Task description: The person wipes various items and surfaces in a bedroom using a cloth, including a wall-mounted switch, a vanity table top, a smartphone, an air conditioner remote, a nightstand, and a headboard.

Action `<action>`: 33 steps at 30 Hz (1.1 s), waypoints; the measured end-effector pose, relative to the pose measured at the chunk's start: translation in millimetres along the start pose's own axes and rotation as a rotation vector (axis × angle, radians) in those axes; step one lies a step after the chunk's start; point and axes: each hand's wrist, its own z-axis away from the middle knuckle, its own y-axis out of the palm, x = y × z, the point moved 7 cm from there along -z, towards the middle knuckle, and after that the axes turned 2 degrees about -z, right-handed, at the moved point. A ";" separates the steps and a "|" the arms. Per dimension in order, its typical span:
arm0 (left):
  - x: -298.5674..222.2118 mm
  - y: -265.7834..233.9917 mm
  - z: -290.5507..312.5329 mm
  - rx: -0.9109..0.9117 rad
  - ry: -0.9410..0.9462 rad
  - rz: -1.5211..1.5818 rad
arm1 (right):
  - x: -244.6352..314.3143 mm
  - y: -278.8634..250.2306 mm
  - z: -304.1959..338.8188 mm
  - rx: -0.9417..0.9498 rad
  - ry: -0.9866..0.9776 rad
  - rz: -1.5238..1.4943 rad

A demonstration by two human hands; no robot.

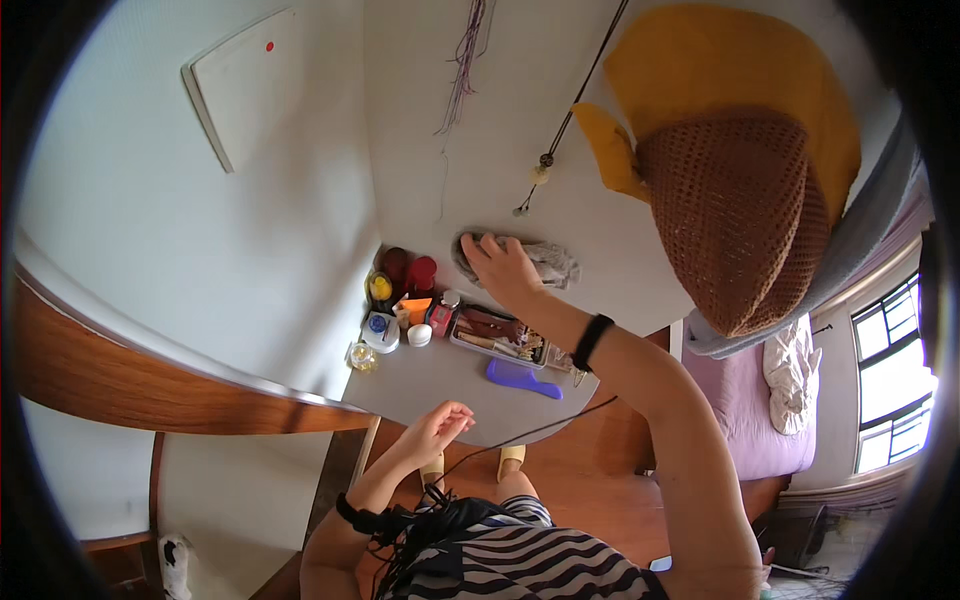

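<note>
A crumpled grey cloth [552, 263] lies flat against the white wall just above the shelf. My right hand [503, 270] presses on its left part, with the fingers over the fabric; the palm side is hidden. A black band circles that wrist. In front of the shelf's near left edge hovers my left hand [436, 432], loosely curled with nothing visible in it. Between my hands, a clear tray [497, 350] of slim cosmetic items and a purple comb [524, 379] rest on the grey shelf [430, 385].
Jars, including a red one [423, 271] and a white-and-blue one [380, 332], crowd the shelf's left corner. A beaded cord [541, 172] and purple threads [465, 60] hang on the wall. At upper right hang a brown mesh hat [725, 210] and a mustard cloth [740, 60]. A bed [735, 420] stands right.
</note>
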 end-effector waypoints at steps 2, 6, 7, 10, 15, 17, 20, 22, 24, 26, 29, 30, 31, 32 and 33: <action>-8.4 -5.3 7.0 -0.072 0.000 -0.157 | 23.8 43.1 8.0 0.155 -0.239 0.146; -8.8 -21.0 29.6 -0.150 0.028 -0.256 | 54.7 98.7 61.0 0.367 -0.458 0.188; -5.6 -25.2 34.3 -0.169 0.008 -0.224 | 56.1 108.9 68.0 0.386 -0.466 0.194; -1.3 -29.5 45.3 -0.204 -0.026 -0.190 | 57.3 87.9 43.1 0.374 -0.417 0.171; -1.2 -33.2 44.5 -0.215 -0.041 -0.222 | 54.0 89.3 46.2 0.396 -0.458 0.173; -5.4 -31.6 41.2 -0.214 -0.011 -0.235 | 52.6 98.1 65.3 0.392 -0.538 0.214; -1.0 -29.1 36.9 -0.198 -0.045 -0.165 | 51.1 95.8 39.8 0.311 -0.332 0.074; -1.6 -24.3 35.0 -0.188 -0.019 -0.199 | 51.2 80.6 11.1 0.305 -0.227 0.046; -15.8 -22.1 31.7 -0.185 -0.014 -0.254 | 50.2 85.1 24.1 0.293 -0.236 0.090; -21.9 -22.7 31.0 -0.156 -0.023 -0.302 | 47.2 92.7 52.8 0.378 -0.345 0.196; -30.8 -23.2 29.8 -0.152 -0.042 -0.338 | 9.6 93.8 120.4 0.421 -0.188 0.131; -29.3 -24.0 30.9 -0.148 -0.075 -0.341 | -9.8 91.3 148.7 0.368 -0.100 0.078; -26.6 -24.4 31.8 -0.144 -0.108 -0.343 | -33.2 94.6 181.9 0.328 0.094 -0.038; -24.0 -24.6 33.6 -0.138 -0.095 -0.315 | -54.8 97.2 214.4 0.255 0.277 -0.164; -21.1 -25.0 36.4 -0.132 -0.094 -0.317 | -70.3 94.7 246.3 0.192 0.367 -0.171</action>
